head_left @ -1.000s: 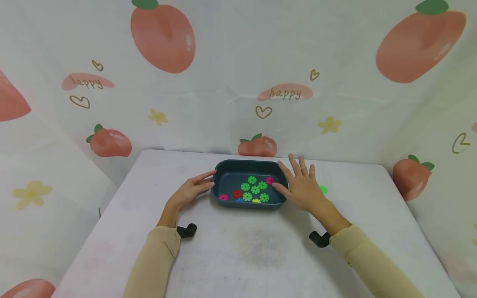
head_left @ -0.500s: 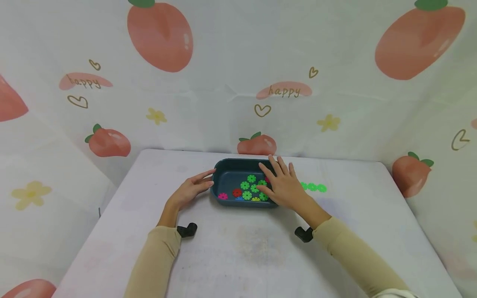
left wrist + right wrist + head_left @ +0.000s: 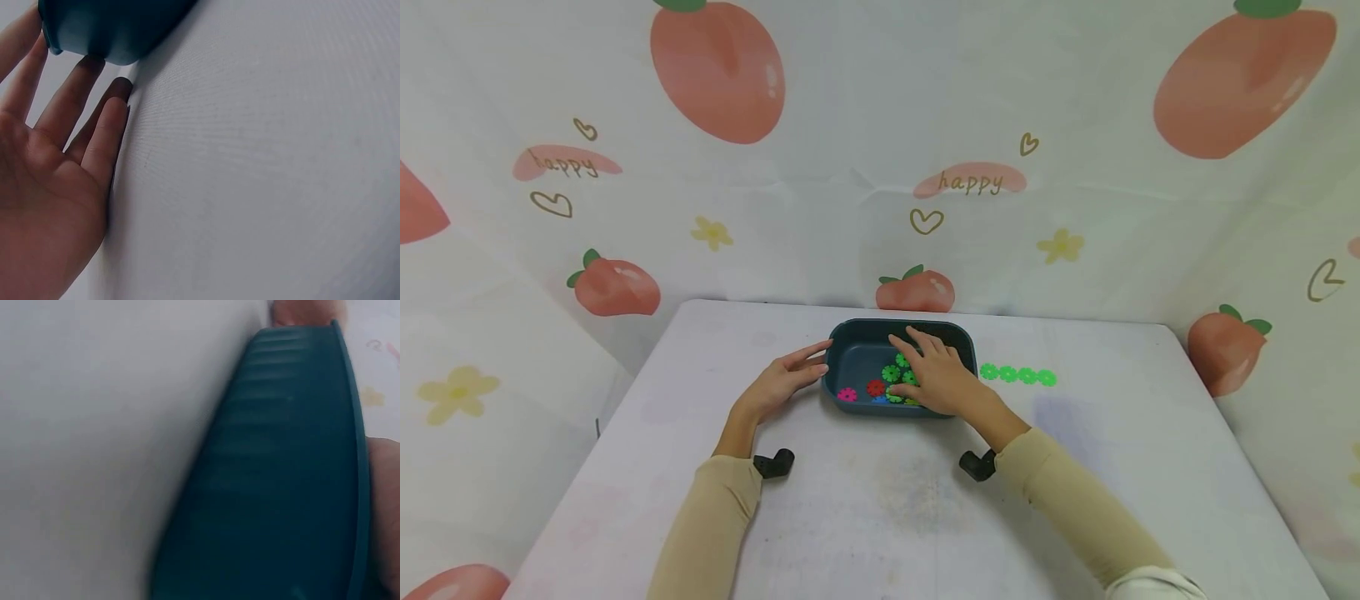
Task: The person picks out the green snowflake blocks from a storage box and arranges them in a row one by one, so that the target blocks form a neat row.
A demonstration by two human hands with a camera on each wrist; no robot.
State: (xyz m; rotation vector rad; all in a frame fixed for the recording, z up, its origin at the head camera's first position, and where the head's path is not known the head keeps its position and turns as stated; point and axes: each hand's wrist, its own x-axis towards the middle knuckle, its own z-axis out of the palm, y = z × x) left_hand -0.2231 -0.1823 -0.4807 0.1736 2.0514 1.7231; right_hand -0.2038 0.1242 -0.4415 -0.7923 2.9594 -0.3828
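**Right hand moving left into tray**

Right hand [image 3: 936, 379] is now reaching leftward into the tray [image 3: 859, 336] on the desk [image 3: 880, 500], grip spread flat over the green gears [image 3: 891, 373], directly beneath its fingers. Left hand [image 3: 782, 385] is resting, fingers straight, against the tray's left end.

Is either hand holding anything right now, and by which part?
Left hand only rests straight fingers against the tray's left wall. Right hand reaches into the tray over the gears; any hold is hidden.

Both arms wear long tan sleeves [image 3: 715, 517]. A small black camera [image 3: 775, 462] sits at each wrist.
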